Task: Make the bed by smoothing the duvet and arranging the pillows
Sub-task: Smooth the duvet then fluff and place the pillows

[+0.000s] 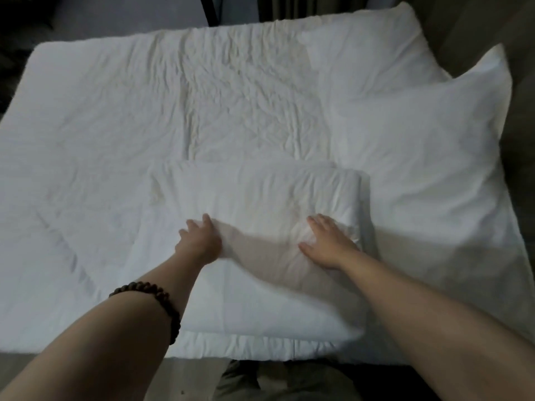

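Note:
A white folded duvet (pixel 254 195) lies on the near middle of the bed, on a wrinkled white sheet (pixel 144 96). My left hand (pixel 199 241) rests flat on the duvet's left part, fingers straight. My right hand (pixel 327 241) presses flat on its right part near the rolled edge. Two white pillows lie at the right side of the bed: a large pillow (pixel 419 146) and, behind it, a far pillow (pixel 367 44) at the back right corner.
The near edge of the bed (pixel 260 351) runs across the bottom, with my legs below it. Dark floor and a dark frame lie beyond the far edge. A bead bracelet (pixel 162 299) circles my left wrist.

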Tool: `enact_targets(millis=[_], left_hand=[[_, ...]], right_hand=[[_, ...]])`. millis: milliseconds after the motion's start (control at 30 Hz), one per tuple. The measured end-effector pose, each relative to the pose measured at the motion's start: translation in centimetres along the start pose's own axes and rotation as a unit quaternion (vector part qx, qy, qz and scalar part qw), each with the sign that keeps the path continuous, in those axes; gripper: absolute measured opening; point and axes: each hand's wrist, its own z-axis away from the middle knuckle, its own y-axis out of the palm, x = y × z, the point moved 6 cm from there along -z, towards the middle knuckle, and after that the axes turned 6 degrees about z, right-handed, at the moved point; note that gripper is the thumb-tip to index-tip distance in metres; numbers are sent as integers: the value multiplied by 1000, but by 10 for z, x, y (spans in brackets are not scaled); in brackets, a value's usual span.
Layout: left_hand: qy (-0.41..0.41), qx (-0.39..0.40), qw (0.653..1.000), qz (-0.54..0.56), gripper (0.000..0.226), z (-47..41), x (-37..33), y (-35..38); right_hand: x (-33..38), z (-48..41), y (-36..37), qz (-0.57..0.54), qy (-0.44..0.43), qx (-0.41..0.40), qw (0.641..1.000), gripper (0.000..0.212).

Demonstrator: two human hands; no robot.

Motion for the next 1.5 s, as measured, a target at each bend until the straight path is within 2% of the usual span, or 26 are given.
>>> enact_targets(millis=[100,200,300,400,533,633,700,767,833,900,967,1067,1233,1400,1500], left_hand=[[51,7,999,-7,65,16,-50,-1],[137,25,990,-25,67,37,-121,7],[226,65,972,-31,68,57,-194,23],[287,94,953,-40,61,81,-258,40],[315,107,941,-58,62,96,-311,63],[317,118,938,-83,63,98,-332,75],[312,116,939,-87,62,96,-339,78],[295,125,944,-77,64,92,-343,79],[275,139,949,-62,65,86,-342,81],[260,147,953,-57,66,84,-339,81],[242,161,956,-42,66,84,-334,81],[208,184,961,20,65,88,-326,75],[186,223,953,87,69,110,-318,49],[228,192,946,129,66,140,-314,-1],[187,218,933,218,71,158,-303,-27]], right_hand=[[-42,21,-26,-78,28,-63,995,78],[-119,50,-53,-80,175,-122,974,71],[-206,81,-68,-121,340,-150,920,66],[-276,106,-69,-161,445,-147,868,75],[-342,113,-57,-221,492,-131,832,104],[-373,107,-42,-280,498,-103,814,124],[-385,96,-28,-299,496,-81,811,122],[-389,86,-18,-264,500,-78,821,102],[-386,75,-13,-205,489,-96,842,64],[-376,68,-14,-160,471,-121,859,46],[-366,70,-22,-143,462,-155,861,41],[-349,87,-55,-174,446,-243,844,38],[-278,126,-146,-167,352,-392,833,37],[-188,179,-229,-202,254,-516,793,36],[-127,213,-278,-230,198,-567,766,37]])
